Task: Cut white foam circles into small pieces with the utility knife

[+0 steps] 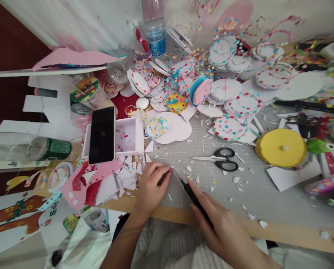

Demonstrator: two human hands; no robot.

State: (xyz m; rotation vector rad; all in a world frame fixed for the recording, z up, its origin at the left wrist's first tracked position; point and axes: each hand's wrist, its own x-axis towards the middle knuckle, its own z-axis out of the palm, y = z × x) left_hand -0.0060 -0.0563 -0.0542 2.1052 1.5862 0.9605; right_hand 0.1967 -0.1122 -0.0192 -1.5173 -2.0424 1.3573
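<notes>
My right hand [215,220] is closed round a thin black tool [196,200], whose narrow metal tip points up and left toward my other hand. Close to that tip, my left hand [152,185] pinches a small dark piece [164,178] between thumb and fingers; what exactly it is cannot be made out. Both hands are over the front of a grey cutting mat [178,157] strewn with paper scraps. Black-handled scissors [218,158] lie on the mat beyond my right hand, blades pointing left.
A phone [102,135] rests on a white box [130,136] at the left, near a plastic bottle [55,148]. Decorated paper discs [231,127] crowd the back. A yellow round piece [280,148] is at the right. Another bottle [155,33] stands behind.
</notes>
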